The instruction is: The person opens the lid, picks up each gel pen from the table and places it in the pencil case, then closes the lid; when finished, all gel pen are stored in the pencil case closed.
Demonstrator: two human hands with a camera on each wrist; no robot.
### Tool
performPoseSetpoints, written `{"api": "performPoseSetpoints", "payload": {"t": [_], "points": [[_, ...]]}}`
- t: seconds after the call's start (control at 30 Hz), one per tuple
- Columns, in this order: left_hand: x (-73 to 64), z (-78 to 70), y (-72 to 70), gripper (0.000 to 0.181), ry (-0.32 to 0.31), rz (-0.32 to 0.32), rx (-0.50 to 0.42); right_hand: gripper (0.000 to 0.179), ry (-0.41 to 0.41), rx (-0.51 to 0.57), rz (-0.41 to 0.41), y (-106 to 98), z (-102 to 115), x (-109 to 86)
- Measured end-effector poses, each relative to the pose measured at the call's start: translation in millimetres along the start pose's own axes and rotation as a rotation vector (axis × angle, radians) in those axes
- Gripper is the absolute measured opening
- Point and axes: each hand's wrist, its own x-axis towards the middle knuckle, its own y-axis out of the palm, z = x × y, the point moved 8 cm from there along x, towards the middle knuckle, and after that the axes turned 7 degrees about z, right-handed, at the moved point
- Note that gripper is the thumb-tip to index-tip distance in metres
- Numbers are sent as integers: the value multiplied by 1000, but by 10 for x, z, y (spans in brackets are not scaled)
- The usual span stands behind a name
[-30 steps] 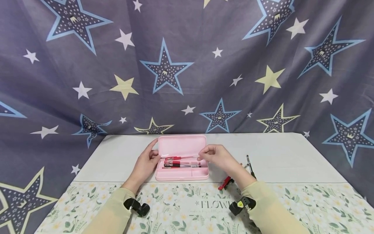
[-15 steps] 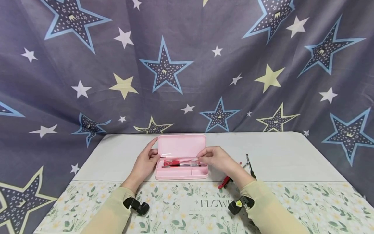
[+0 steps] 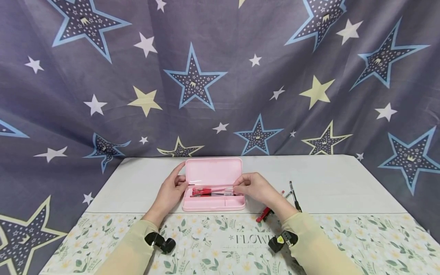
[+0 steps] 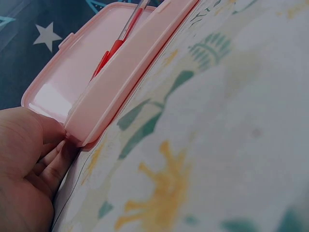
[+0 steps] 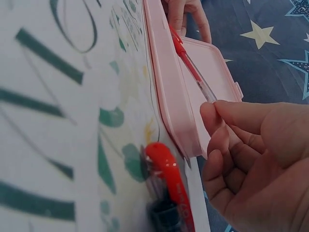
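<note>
A pink pencil case (image 3: 203,209) lies with its lid (image 3: 214,170) raised at the back. Several red and black pens (image 3: 206,193) rest in its long compartment, with narrower compartments along the front. At the left end, my left hand (image 3: 170,193) grips the case, thumb at the corner and a finger up along the lid's edge. My right hand (image 3: 256,188) pinches the clear end of a red pen (image 5: 193,70) between thumb and fingertips, over the case's right end. That pen slants above the case wall in the right wrist view, its red cap toward the left hand.
To the right of the case, partly behind the right forearm, lie loose pens, among them a red one (image 3: 264,214) and a black one (image 3: 294,195). A floral cloth (image 3: 206,244) covers the table's front half; a star-patterned curtain (image 3: 220,95) hangs behind.
My right hand has lowered the red pen from above the compartment down to the other pens. The left hand keeps its place on the case.
</note>
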Motion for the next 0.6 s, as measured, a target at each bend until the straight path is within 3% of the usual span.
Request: {"api": "performPoseSetpoints", "payload": {"t": [0.6], "points": [[8, 16, 8, 74, -29, -11, -13, 11, 14, -79, -22, -92, 20, -26]]}}
